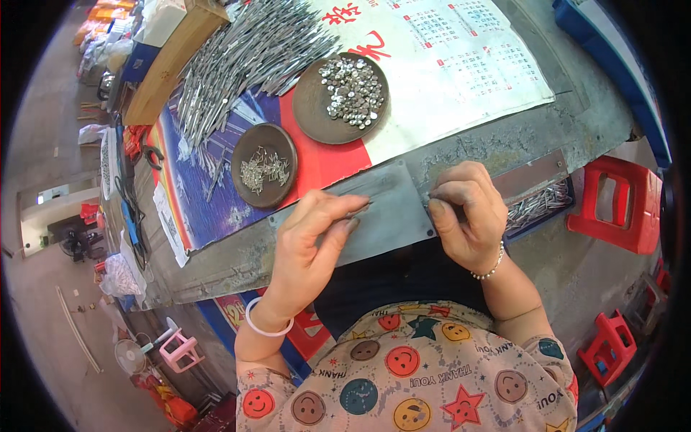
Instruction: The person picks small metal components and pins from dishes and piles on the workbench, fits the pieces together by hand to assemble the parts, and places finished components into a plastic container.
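My left hand (311, 241) hovers over the left part of a smooth grey metal plate (392, 216) at the table's near edge. Its fingers are drawn together, with a tiny dark thing at the fingertips too small to name. At the plate's right edge, my right hand (471, 212) is closed in a pinch; what lies between its thumb and forefinger is mostly hidden. Beyond the left hand stands a small brown bowl (243, 144) with little silvery pins (263, 171). A larger brown bowl (306, 108) behind it holds shiny round metal pieces (353, 90).
Long thin metal pieces (245, 57) form a big pile at the far left, beside a wooden box (169, 68). Calendar paper (461, 72) covers the tabletop. A tray of metal parts (540, 205) sits right of my right hand, near a red stool (619, 205).
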A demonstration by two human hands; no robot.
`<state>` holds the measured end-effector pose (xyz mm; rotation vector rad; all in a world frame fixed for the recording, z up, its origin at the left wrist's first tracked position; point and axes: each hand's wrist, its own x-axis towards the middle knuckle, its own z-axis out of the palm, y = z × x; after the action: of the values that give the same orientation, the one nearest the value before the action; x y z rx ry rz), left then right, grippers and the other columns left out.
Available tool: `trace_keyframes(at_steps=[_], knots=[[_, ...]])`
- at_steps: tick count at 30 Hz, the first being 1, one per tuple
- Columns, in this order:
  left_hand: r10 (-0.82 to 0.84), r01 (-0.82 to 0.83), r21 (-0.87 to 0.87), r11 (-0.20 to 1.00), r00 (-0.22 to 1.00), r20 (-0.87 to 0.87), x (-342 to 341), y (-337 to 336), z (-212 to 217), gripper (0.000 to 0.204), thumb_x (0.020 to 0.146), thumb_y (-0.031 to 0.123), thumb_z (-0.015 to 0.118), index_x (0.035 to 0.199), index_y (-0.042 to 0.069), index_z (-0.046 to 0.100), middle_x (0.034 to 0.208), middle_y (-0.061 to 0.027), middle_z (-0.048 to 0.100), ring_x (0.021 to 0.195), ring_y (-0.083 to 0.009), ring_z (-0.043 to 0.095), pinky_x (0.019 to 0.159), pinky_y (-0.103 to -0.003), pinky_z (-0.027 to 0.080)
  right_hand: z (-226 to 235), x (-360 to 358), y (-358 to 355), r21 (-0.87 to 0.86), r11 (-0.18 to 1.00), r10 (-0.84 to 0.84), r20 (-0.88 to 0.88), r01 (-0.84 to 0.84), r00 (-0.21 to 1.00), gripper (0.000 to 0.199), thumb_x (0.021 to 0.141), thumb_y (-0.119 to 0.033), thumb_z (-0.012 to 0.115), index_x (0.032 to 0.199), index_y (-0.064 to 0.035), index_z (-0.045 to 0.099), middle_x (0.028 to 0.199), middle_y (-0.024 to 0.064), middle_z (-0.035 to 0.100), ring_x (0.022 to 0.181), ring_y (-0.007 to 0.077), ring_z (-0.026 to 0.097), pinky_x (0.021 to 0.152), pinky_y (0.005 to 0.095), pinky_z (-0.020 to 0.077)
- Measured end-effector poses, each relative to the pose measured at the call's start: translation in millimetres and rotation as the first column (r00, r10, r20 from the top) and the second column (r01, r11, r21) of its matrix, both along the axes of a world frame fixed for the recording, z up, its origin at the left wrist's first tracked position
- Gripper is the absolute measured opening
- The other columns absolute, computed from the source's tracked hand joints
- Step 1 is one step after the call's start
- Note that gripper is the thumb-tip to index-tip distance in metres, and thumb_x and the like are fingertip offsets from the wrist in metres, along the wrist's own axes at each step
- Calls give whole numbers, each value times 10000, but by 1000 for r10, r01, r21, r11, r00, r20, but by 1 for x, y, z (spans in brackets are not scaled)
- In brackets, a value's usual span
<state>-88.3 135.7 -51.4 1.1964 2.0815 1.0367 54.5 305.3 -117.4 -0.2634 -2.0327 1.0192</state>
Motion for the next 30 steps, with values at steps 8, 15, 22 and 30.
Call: trace_keyframes(at_steps=[8,15,22,30], knots=[[-167,153,-69,986,934,-315,-4,26,-17,289,767,-58,602,1028,57,648,850,-107,530,751,-273,594,620,-347,480,-1,1,2,27,999,35,-6,-35,999,158,725,-55,714,807,-27,582,780,95,590,703,277,550,678,355,453],[-331,289,-162,944,827,-454,-11,26,-17,322,748,16,604,1063,79,633,867,-97,505,699,-254,585,563,-353,475,3,1,2,46,998,42,50,-44,998,156,718,-47,706,809,-25,582,789,95,596,716,279,555,686,361,461],[-360,335,-138,932,816,-453,-26,8,-22,328,761,38,602,1087,70,618,862,-100,482,674,-244,581,536,-347,466,1,-5,-3,59,998,0,95,-6,996,135,746,-47,690,814,-21,576,773,96,589,702,275,543,659,358,448],[-322,235,-246,940,847,-423,-30,-28,-17,392,743,-20,585,1120,83,621,878,-109,490,691,-265,594,561,-365,481,4,-5,1,78,997,12,97,-20,995,141,729,-50,696,801,-25,577,760,89,583,678,266,541,673,363,444]])
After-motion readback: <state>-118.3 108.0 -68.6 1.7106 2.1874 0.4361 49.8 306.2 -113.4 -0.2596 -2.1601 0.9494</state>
